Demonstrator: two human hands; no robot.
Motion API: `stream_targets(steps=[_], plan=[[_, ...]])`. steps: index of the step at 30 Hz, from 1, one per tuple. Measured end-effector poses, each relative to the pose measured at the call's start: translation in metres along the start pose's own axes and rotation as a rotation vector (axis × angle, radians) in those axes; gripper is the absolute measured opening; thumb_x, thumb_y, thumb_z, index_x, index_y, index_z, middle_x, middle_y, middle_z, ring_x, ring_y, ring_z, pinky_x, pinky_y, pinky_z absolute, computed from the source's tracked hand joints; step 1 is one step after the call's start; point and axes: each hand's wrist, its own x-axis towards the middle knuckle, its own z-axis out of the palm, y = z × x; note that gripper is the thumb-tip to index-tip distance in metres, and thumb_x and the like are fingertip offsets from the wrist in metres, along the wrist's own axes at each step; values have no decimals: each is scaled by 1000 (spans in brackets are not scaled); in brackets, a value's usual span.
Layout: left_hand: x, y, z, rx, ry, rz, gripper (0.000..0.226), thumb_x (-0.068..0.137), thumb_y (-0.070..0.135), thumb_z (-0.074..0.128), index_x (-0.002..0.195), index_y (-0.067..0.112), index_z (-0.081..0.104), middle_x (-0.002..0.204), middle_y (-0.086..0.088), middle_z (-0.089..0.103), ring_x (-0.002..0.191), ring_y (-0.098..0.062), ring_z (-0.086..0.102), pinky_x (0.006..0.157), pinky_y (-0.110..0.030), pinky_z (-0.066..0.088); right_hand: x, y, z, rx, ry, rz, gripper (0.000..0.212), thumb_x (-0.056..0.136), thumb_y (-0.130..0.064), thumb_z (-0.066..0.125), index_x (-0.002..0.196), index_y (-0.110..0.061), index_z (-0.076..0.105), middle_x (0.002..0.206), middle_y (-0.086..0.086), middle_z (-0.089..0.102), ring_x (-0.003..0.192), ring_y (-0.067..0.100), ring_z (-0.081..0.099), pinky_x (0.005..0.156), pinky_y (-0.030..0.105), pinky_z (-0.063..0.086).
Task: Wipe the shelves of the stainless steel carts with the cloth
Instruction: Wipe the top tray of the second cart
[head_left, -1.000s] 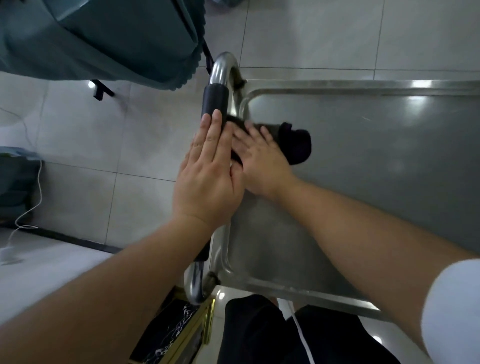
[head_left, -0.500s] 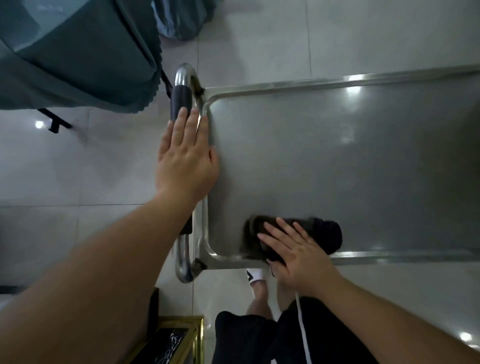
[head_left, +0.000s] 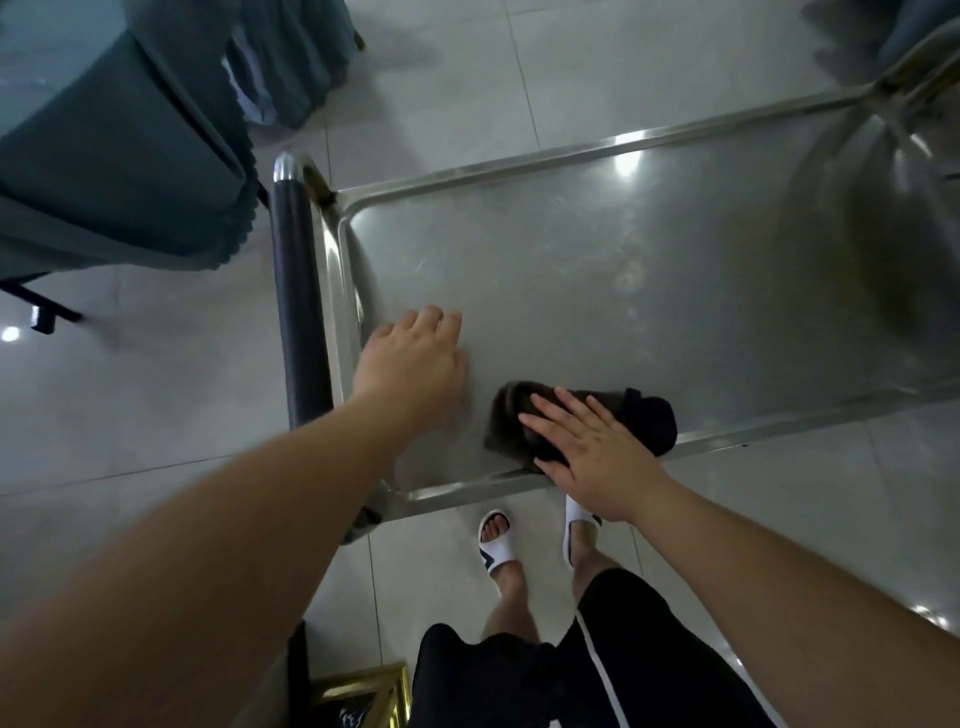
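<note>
Cloth (head_left: 582, 421) dark, pressed flat under right hand (head_left: 597, 462) with fingers straight, left hand (head_left: 415, 358) relaxed at nine o'clock over steel shelf (head_left: 623, 270), tiled floor (head_left: 130, 395) around.

This looks like a restaurant or banquet hall. The floor (head_left: 156, 405) is laid with large, pale, glossy tiles that mirror the ceiling lights. A stainless steel service cart (head_left: 597, 270) with a raised rim and a black-sleeved push handle (head_left: 298, 312) stands on it. Beside the cart is a table draped in a teal cloth (head_left: 119, 156) with a scalloped hem, and more teal drapery (head_left: 296, 62) hangs behind it.
</note>
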Motion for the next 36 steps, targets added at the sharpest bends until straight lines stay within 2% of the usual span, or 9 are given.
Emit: stream_targets(steps=[3,7,12,16,20,23,30,33,36], plan=[[-7,21,14,-31,-18,10,51,108,38,34,153,17,42,151,-9,50,137,-33,49,110,-49,40,1,4,6,30,13,-14,63,102,-61,25,163,-44,20,172,-19,8,160,9,-3,131,42,3],[-3,45,29,-139,-37,-21,53,108,39,36,156,17,39,155,-8,46,141,-30,44,113,-47,37,-4,20,11,42,52,-20,63,103,-62,26,162,-44,17,173,-19,9,160,9,-3,131,40,2],[17,88,37,-457,-44,-243,57,108,36,41,161,16,36,162,-10,39,147,-36,38,120,-46,31,-28,71,0,23,88,33,61,104,-59,30,162,-43,22,173,-18,11,160,8,-3,130,38,0],[38,126,42,-539,-36,-297,58,109,39,41,162,18,34,167,-7,34,152,-32,32,125,-46,27,-53,120,-10,6,161,115,60,105,-55,34,162,-39,30,172,-13,20,161,11,5,131,41,8],[67,165,50,-536,-1,-313,64,109,38,41,167,16,23,172,-9,25,158,-29,23,128,-43,19,-74,171,-23,-10,176,152,59,106,-53,34,163,-36,31,172,-12,20,161,13,8,130,42,9],[95,193,51,-502,90,-329,68,109,38,41,169,16,17,176,-7,17,162,-25,12,130,-39,10,-88,212,-31,-8,180,173,59,106,-53,31,163,-37,28,173,-12,19,161,14,8,131,43,8],[148,217,64,-407,263,-544,67,108,36,36,169,14,17,177,-5,12,163,-21,6,132,-38,3,-124,320,-52,-2,247,243,59,106,-51,32,163,-35,28,171,-7,25,161,18,14,130,47,12],[151,217,78,-381,317,-583,67,107,39,34,168,15,19,177,-3,14,163,-19,7,132,-38,3,-141,371,-66,55,298,376,60,105,-49,35,162,-32,31,171,-3,27,160,22,16,129,50,14],[154,215,87,-382,370,-582,69,103,41,36,167,17,24,176,-2,19,162,-18,11,132,-39,5,-147,413,-82,117,364,622,62,104,-49,34,161,-23,32,171,6,26,159,30,16,129,53,12]])
